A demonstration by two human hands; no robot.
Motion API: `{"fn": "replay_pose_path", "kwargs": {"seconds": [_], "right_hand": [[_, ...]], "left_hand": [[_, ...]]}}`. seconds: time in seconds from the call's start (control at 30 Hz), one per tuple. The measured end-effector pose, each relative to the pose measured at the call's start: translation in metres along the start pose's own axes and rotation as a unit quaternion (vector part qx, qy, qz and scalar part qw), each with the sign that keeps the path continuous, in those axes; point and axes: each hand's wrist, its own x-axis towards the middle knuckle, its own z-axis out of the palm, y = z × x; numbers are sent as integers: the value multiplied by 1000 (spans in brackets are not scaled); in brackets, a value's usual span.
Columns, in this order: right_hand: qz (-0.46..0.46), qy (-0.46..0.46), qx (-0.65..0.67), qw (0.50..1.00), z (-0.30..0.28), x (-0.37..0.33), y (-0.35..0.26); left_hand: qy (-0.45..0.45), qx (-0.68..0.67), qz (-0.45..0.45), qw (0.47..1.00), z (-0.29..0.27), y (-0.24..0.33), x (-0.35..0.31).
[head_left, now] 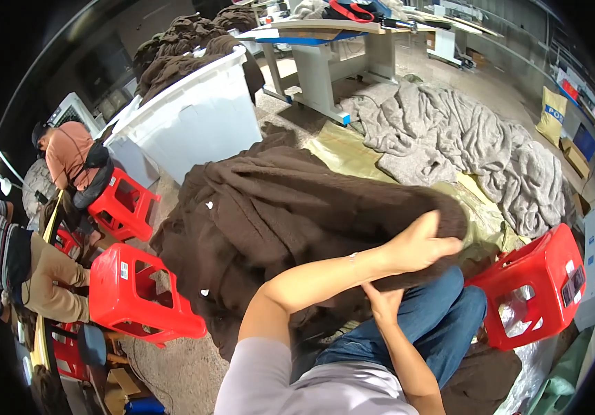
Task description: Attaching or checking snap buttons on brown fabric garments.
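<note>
A large dark brown fleece cloth (270, 200) lies heaped in front of me and across my lap, with a few small white tags on it. My left arm reaches over it to the right. My left hand (418, 247) is closed on the cloth near its right end, thumb raised. Lower down and nearer my body, my right hand (384, 304) holds the cloth's near edge. Its fingers are partly hidden under the fabric.
Red plastic stools (138, 294) stand to my left and another stool (539, 290) to my right. A white bin (193, 114) overflows with brown cloth. Grey fleece (470, 138) is piled on the floor. Two people sit at left; one wears an orange top (69, 152).
</note>
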Motion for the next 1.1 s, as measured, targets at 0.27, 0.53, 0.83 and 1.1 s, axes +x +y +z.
{"fn": "replay_pose_path", "kwargs": {"seconds": [0.27, 0.53, 0.83, 1.1], "right_hand": [[-160, 230, -168, 945, -154, 146, 18], [-216, 414, -252, 848, -366, 216, -50], [-124, 355, -444, 813, -310, 127, -93], [-156, 506, -358, 769, -395, 14, -90]], "left_hand": [[-115, -93, 62, 987, 77, 25, 82], [-274, -232, 227, 905, 194, 77, 136], [216, -103, -27, 971, 14, -42, 194], [187, -228, -206, 933, 67, -186, 127]]}}
